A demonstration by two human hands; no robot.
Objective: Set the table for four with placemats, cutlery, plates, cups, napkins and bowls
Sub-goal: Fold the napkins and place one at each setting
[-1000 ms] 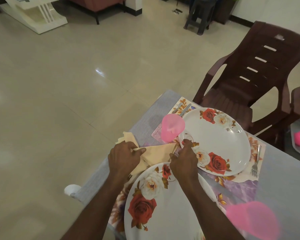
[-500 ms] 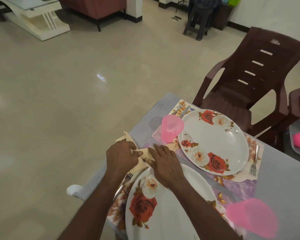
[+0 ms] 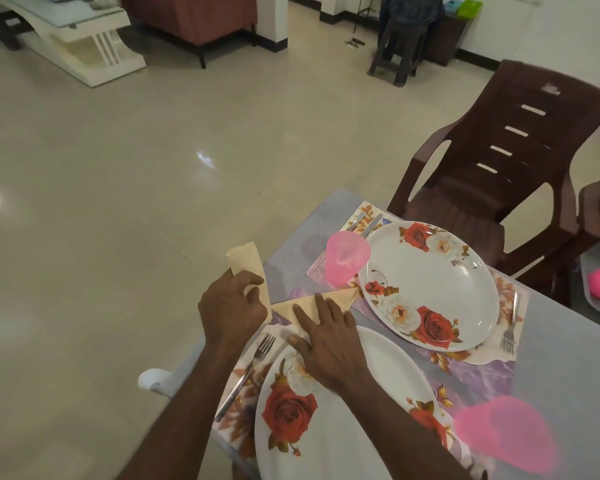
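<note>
My left hand [image 3: 231, 308] has its grip closed on a stack of folded beige napkins [image 3: 248, 263], fingers and thumb curled round the lower end while the rest sticks up past the worktop [image 3: 568, 344] edge, over the floor. My right hand [image 3: 326, 336] lies flat, fingers straight, pressing on a triangular napkin [image 3: 340, 296] that rests on the worktop between the two plates; its grip holds nothing. The triangle's far point touches or nearly touches the rim of the far plate [image 3: 430, 285].

The near plate [image 3: 343, 427], white with red roses, sits on a floral placemat [image 3: 238, 420] under my right wrist. A fork [image 3: 248, 372] lies on that mat just left of the plate, tines toward the napkin. The far plate sits on its own mat [image 3: 513, 296], with a second fork [image 3: 510, 323] on its right side and more cutlery [image 3: 369, 223] at its far left corner. A pink cup [image 3: 345, 258] stands just beside the far plate's left rim. Another pink cup [image 3: 503, 434], blurred, is close to the camera at lower right. A brown chair [image 3: 499, 150] stands beyond the far setting.
</note>
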